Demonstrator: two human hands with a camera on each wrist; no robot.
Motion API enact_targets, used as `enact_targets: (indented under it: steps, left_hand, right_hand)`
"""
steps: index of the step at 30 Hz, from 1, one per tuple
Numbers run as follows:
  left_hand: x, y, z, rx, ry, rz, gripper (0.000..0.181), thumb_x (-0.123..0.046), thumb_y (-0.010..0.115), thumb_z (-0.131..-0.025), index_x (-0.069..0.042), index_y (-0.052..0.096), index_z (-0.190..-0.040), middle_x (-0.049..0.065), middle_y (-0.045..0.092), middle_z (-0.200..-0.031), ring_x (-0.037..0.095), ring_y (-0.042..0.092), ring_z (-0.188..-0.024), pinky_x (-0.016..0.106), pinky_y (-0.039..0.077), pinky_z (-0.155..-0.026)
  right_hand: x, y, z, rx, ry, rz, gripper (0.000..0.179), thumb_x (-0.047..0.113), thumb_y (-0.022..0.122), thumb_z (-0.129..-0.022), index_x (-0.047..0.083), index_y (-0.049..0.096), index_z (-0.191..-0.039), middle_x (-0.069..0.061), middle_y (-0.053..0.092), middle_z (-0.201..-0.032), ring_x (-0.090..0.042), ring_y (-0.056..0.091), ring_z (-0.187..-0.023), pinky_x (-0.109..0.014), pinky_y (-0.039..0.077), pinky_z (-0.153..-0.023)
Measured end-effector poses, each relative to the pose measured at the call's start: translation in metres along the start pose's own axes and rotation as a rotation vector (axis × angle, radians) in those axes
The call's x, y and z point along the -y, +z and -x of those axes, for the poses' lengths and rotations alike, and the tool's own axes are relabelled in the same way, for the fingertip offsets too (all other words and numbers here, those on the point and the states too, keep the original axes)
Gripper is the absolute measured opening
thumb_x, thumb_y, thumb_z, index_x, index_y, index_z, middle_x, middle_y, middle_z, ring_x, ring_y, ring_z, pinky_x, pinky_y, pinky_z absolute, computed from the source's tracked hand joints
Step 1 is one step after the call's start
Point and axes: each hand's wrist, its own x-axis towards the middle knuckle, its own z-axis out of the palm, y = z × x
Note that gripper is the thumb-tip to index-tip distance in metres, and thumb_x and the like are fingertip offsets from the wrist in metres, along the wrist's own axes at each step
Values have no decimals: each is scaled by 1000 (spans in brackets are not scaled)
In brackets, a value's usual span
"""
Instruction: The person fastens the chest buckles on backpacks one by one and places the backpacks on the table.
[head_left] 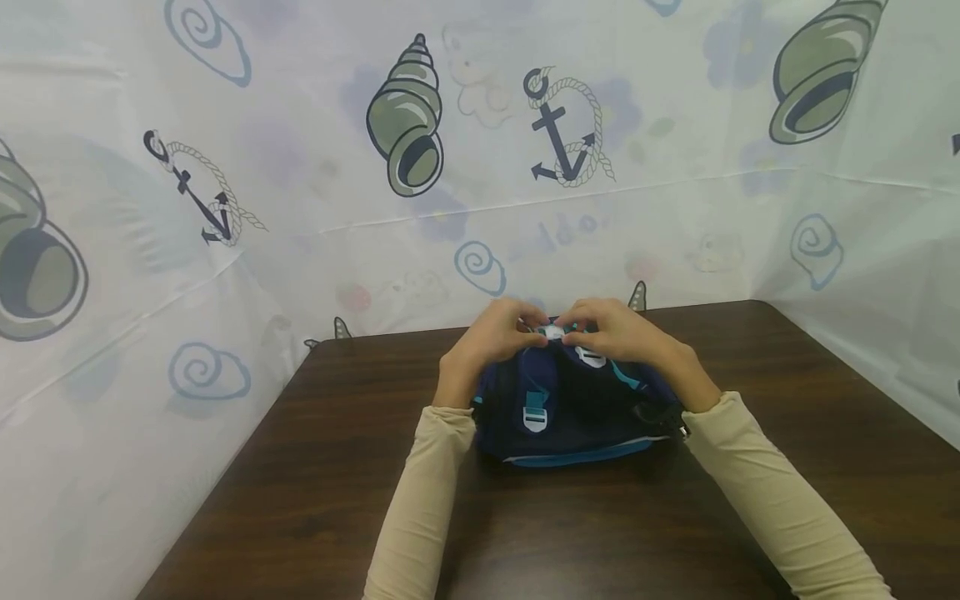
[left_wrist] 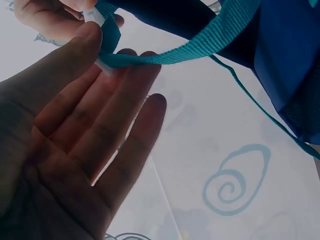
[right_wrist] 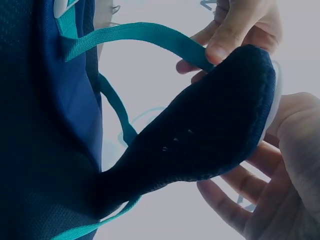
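A dark navy backpack (head_left: 600, 417) with teal webbing lies on the table, both hands over its far side. My left hand (head_left: 491, 333) pinches a teal webbing strap (left_wrist: 185, 55) right at a white buckle (head_left: 553, 332), thumb on one side and fingers behind. Opposite it, my right hand (head_left: 618, 332) grips the same buckle at the end of a padded shoulder strap (right_wrist: 210, 125), which is raised from the bag. In the right wrist view the padded strap hides part of the right fingers. A second shoulder strap (head_left: 536, 375) with a white buckle (head_left: 535, 419) lies along the bag.
The brown wooden table (head_left: 337, 483) extends around the bag. Behind and at the sides hangs a white sheet (head_left: 300, 83) printed with shells and anchors. Loose thin teal cord (left_wrist: 255, 100) trails from the bag.
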Motion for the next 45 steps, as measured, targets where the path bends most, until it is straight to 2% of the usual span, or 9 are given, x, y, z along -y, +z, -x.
enact_targets:
  steps: [8,13,20,27,34,37,41,43,45]
  left_hand:
    - [-1,4,1,76,-1,-60,25,-13,75,-89,-7,74,-113,7,74,-108,21,71,-97,29,57,-86]
    - [-2,11,3,144,-55,-83,24,-15,76,-89,-9,75,-112,4,74,-108,18,69,-95,29,57,-83]
    - [-4,20,1,248,-109,-118,20,-16,78,-87,-10,75,-106,2,74,-103,17,69,-95,31,56,-85]
    - [-4,30,-1,304,-165,-178,14,-19,80,-85,-14,77,-98,-5,73,-92,11,66,-84,29,56,-79]
    - [-4,40,-3,347,-184,-206,17,-18,81,-84,-14,76,-100,-5,71,-92,11,65,-81,27,55,-76]
    - [-5,44,-4,374,-212,-207,20,-19,81,-84,-14,75,-101,-4,71,-95,12,64,-84,28,55,-78]
    - [-3,47,-4,418,-269,-201,24,-24,82,-83,-16,73,-103,-6,69,-99,13,63,-90,32,54,-82]
    - [-2,46,-3,439,-274,-195,27,-29,82,-84,-17,72,-106,-6,68,-101,13,61,-91,34,54,-83]
    - [1,42,-2,429,-262,-191,34,-36,79,-85,-17,70,-113,-4,68,-108,15,62,-96,36,53,-86]
  right_hand:
    - [3,0,1,108,68,12,29,17,69,-94,8,70,-122,-6,69,-113,-20,59,-93,-37,52,-79]
    - [1,5,1,186,76,8,27,17,69,-95,9,71,-120,-6,69,-114,-20,63,-97,-36,55,-80]
    - [-4,12,-1,291,81,7,26,17,69,-94,8,71,-118,-4,71,-109,-17,62,-90,-33,54,-77]
    - [-4,18,-2,395,134,-29,22,13,69,-93,11,72,-115,-2,72,-109,-19,67,-94,-35,57,-82]
    - [-3,23,-1,443,176,-17,20,12,70,-92,11,72,-112,-1,71,-108,-15,66,-94,-36,56,-84]
    - [-3,26,-1,466,183,-19,19,11,71,-92,10,71,-111,-2,71,-107,-16,65,-94,-36,56,-84]
    - [-3,31,-1,489,182,-25,19,10,71,-91,8,70,-110,-5,71,-108,-18,66,-97,-37,56,-85]
    - [-4,31,0,493,172,-31,21,13,71,-92,7,70,-112,-5,72,-110,-19,67,-100,-38,57,-87]
    - [-6,29,0,468,163,-20,21,18,68,-94,9,70,-114,-4,71,-112,-21,67,-103,-40,56,-89]
